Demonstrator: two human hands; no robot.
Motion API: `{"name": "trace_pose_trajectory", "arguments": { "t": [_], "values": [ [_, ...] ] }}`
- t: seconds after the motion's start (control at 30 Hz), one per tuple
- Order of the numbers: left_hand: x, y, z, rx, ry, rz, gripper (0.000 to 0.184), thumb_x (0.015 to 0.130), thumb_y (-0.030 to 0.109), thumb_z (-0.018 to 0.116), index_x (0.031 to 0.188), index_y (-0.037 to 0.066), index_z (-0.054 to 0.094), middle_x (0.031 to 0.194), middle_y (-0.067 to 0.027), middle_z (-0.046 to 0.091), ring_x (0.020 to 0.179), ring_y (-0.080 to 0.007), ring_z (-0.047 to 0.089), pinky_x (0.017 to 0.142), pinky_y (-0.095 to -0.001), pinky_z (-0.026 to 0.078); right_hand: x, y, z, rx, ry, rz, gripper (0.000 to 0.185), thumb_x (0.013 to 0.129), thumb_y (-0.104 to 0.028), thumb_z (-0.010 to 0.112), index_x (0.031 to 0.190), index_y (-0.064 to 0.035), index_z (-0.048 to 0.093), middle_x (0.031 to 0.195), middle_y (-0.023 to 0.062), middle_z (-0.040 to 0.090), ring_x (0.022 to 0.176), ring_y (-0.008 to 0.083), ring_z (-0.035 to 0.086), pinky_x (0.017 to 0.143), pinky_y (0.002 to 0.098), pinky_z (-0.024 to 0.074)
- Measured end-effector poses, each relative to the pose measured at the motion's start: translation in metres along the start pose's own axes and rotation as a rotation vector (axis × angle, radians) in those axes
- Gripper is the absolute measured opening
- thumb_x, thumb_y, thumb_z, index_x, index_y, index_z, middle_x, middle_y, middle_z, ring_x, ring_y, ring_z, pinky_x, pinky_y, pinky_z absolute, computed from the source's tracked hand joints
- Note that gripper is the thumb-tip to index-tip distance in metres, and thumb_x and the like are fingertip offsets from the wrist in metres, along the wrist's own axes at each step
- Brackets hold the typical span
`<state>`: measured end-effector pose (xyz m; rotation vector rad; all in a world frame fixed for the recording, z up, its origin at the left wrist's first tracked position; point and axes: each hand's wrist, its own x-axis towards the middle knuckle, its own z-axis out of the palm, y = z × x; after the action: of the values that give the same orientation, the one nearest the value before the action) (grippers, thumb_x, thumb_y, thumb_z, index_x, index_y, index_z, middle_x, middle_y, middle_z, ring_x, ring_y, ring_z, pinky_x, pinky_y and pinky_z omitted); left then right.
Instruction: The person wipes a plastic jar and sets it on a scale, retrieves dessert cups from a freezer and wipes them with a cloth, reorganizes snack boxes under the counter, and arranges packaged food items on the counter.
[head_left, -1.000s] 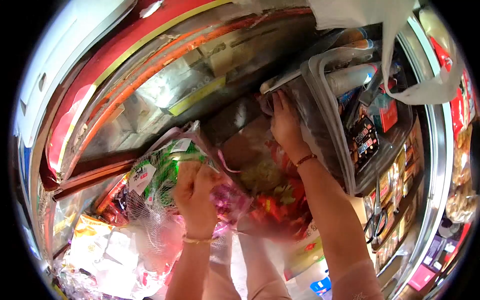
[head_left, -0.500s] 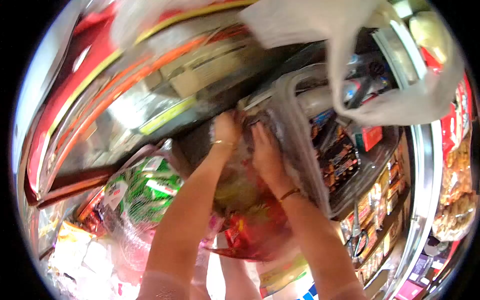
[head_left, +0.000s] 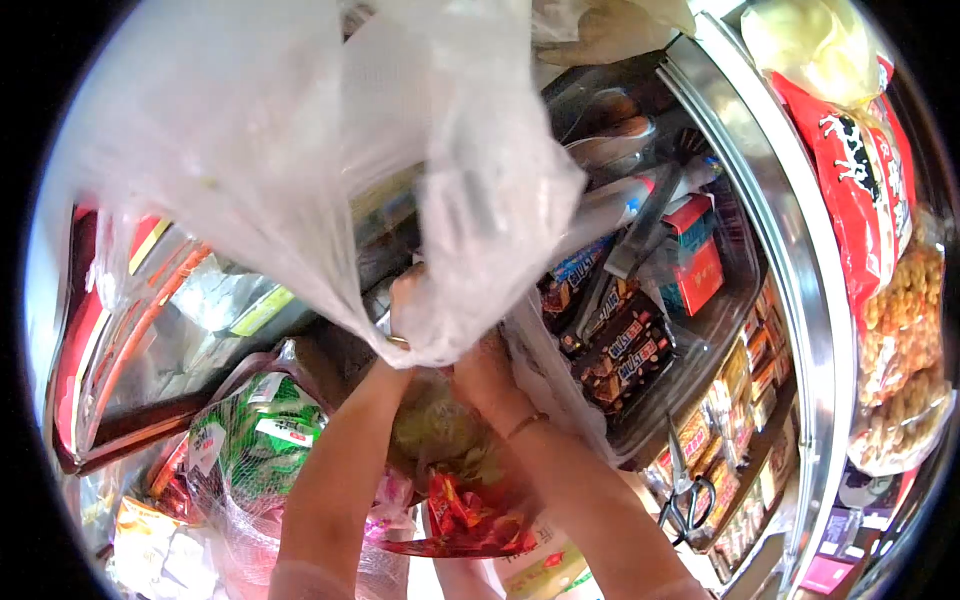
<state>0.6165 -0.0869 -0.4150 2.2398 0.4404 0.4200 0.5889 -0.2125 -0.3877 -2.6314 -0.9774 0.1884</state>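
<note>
A clear plastic bag with red-wrapped sweets and something yellow-green hangs low in front of me. Both my arms reach to its upper part. My left hand is at the bag's top left, mostly covered by a white plastic carrier bag that hangs close to the camera. Beside it, my right hand is against the bag's upper right side. The carrier bag covers the fingers of both hands, so their grip does not show.
On the right, a clear plastic tub holds chocolate bar packs and a red box. Black-handled scissors hang below it. A net bag of green packets is at left. Red snack packaging stands beyond the metal rail.
The white carrier bag now appears further left and lower, over my hands, which showed together at the clear bag's top before. The tub and scissors have shifted left in view.
</note>
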Motion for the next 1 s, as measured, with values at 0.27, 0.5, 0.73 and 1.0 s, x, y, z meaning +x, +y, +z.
{"name": "trace_pose_trajectory", "arguments": {
  "t": [0.27, 0.5, 0.73, 1.0],
  "values": [
    [-0.002, 0.010, 0.015, 0.016, 0.223, -0.048, 0.017, 0.082, 0.015, 0.058, 0.075, -0.001, 0.061, 0.071, -0.0236, 0.058, 0.067, -0.0417, 0.056, 0.057, -0.0430, 0.045, -0.004, 0.006, 0.013, 0.252, 0.081, 0.076, 0.046, 0.080, -0.004, 0.048, 0.124, 0.0058, 0.039, 0.130, 0.0213, 0.037, 0.122, 0.0375, 0.032, 0.102, 0.0441, 0.0266],
    [0.000, 0.005, -0.013, -0.260, 0.001, -0.139, 0.032, 0.083, 0.023, 0.058, 0.067, -0.005, 0.058, 0.073, -0.0279, 0.053, 0.070, -0.0444, 0.053, 0.057, -0.0444, 0.044, 0.027, 0.007, 0.015, 0.011, 0.235, -0.125, 0.051, 0.078, -0.011, 0.051, 0.124, 0.0073, 0.038, 0.126, 0.0255, 0.039, 0.120, 0.0400, 0.034, 0.103, 0.0411, 0.0276],
    [-0.053, 0.004, -0.079, -0.913, 0.316, -0.645, 0.026, 0.091, 0.023, 0.050, 0.091, 0.002, 0.065, 0.051, 0.0041, 0.039, 0.045, -0.0026, 0.032, 0.040, -0.0210, 0.025, 0.040, -0.004, 0.007, 0.128, 0.178, -0.008, 0.053, 0.070, 0.006, 0.051, 0.122, 0.0009, 0.043, 0.129, 0.0178, 0.039, 0.118, 0.0352, 0.039, 0.099, 0.0400, 0.0335],
    [-0.154, 0.096, -0.146, -1.127, 0.131, -0.838, 0.023, 0.092, 0.018, 0.048, 0.095, 0.000, 0.061, 0.051, 0.0074, 0.034, 0.041, -0.0014, 0.027, 0.036, -0.0192, 0.020, 0.031, -0.014, 0.000, 0.214, -0.242, -0.619, 0.032, 0.075, 0.000, 0.049, 0.106, 0.0001, 0.057, 0.111, 0.0164, 0.054, 0.108, 0.0323, 0.047, 0.096, 0.0368, 0.0361]
  ]
}}
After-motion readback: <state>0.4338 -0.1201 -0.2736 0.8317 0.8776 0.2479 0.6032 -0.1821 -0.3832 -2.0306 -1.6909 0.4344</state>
